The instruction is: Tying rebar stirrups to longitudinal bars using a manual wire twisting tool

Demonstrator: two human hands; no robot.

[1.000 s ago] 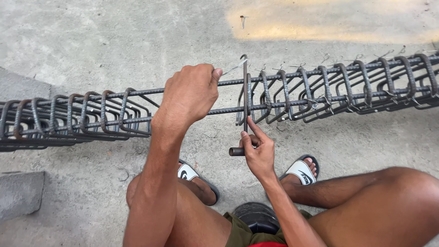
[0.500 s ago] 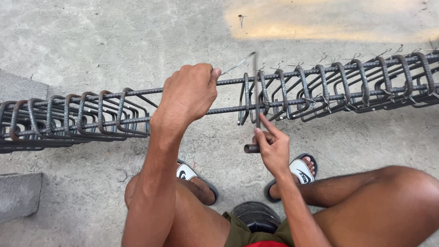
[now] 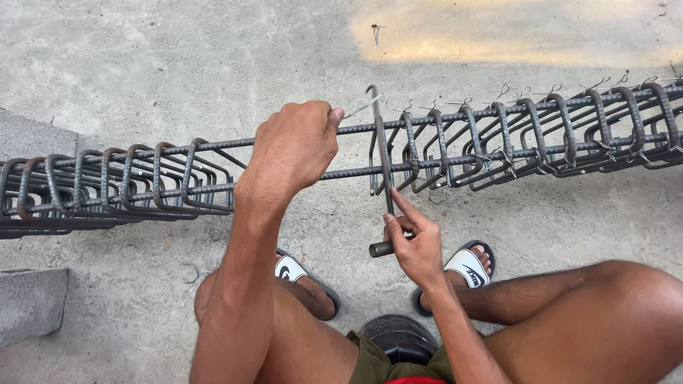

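From the head camera I look down on a rough grey concrete floor (image 3: 142, 64), outdoors by the look of it, with a pale yellowish patch (image 3: 512, 32) well beyond the hands and a small bent nail (image 3: 375, 30) lying at its near edge. A concrete block (image 3: 28, 302) sits far off to the left of the left arm.

A long steel bar cage (image 3: 498, 135) runs across the floor, its long axis going left to right and rising slightly toward the right. Closely spaced rectangular rings wrap the long bars, bunched at the left end and again from the middle to the right, with a bare stretch of long bars under my left hand (image 3: 295, 153).

That hand is closed into a fist over the top bar, thumb and forefinger pinching a thin tie wire (image 3: 359, 108) whose free end pokes out to the right of the knuckles.

Just right of that grip and lower, my right hand (image 3: 413, 245) is wrapped around the dark handle of a hook tool (image 3: 384, 171), forefinger stretched along the shaft. The tool stands nearly upright, its long axis across the cage, handle toward me, curled tip pointing up beside the wire end. Whether the tip touches the wire I cannot tell.

Below the hands are my bare knees and two white sandals (image 3: 466, 267).
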